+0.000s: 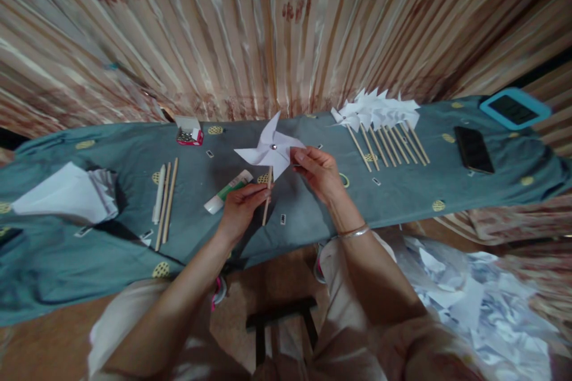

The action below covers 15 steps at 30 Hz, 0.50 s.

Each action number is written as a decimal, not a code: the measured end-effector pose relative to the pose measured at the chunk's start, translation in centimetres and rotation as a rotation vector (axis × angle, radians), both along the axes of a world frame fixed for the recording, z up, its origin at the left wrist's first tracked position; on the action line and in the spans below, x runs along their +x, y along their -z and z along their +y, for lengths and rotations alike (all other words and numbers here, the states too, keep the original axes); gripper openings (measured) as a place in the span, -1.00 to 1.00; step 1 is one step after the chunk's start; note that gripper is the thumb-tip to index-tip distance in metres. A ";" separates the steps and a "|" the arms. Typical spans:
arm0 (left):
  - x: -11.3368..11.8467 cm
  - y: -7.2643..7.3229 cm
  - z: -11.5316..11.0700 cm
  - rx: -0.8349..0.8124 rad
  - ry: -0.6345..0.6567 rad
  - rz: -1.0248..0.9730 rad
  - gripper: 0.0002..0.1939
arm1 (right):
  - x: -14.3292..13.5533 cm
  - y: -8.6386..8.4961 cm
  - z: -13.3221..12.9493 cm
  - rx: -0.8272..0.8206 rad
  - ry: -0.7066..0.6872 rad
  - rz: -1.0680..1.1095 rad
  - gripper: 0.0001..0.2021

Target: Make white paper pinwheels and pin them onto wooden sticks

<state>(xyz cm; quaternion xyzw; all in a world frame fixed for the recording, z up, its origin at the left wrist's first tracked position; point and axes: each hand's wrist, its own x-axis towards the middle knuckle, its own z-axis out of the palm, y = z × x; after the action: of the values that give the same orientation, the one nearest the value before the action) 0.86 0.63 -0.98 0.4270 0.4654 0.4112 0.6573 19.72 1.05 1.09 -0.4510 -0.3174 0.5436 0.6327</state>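
A white paper pinwheel [273,149] on a wooden stick is held upright over the middle of the table, a round metal pin at its centre. My left hand [243,207] pinches the stick below the blades. With thumb and fingers closed, my right hand [318,168] grips the tip of the pinwheel's right blade. A green and white glue stick [229,191] lies just left of the pinwheel, beside my left hand. Past my right wrist, a yellow-green ring [344,180] is partly hidden.
Several finished pinwheels [379,113] overlap at the back right. Farther right lie a black phone [474,149] and a blue-framed clock [516,108]. Leftward are wooden sticks [168,202], an open pin box [189,132] and stacked white paper [67,196]. Paper scraps [482,303] fill a bag at lower right.
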 end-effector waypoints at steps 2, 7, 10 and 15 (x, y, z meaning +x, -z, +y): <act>0.1 0.0 0.0 -0.020 -0.006 -0.008 -0.61 | -0.2 0.0 0.0 -0.010 -0.010 0.006 -0.63; 0.2 0.2 0.0 -0.043 -0.008 -0.026 -0.62 | -0.4 0.6 0.2 -0.043 -0.061 -0.003 -0.60; 0.1 0.1 0.0 -0.049 -0.010 -0.028 -0.64 | 0.0 0.8 0.3 -0.032 -0.047 -0.036 -0.60; 0.0 0.0 -0.1 -0.049 0.000 -0.018 -0.62 | 1.1 0.5 0.4 0.026 0.147 -0.118 -0.55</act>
<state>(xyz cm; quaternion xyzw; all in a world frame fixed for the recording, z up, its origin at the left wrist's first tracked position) 0.88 0.50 -1.01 0.4068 0.4694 0.4036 0.6717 20.80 1.43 0.59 -0.4963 -0.3272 0.4641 0.6567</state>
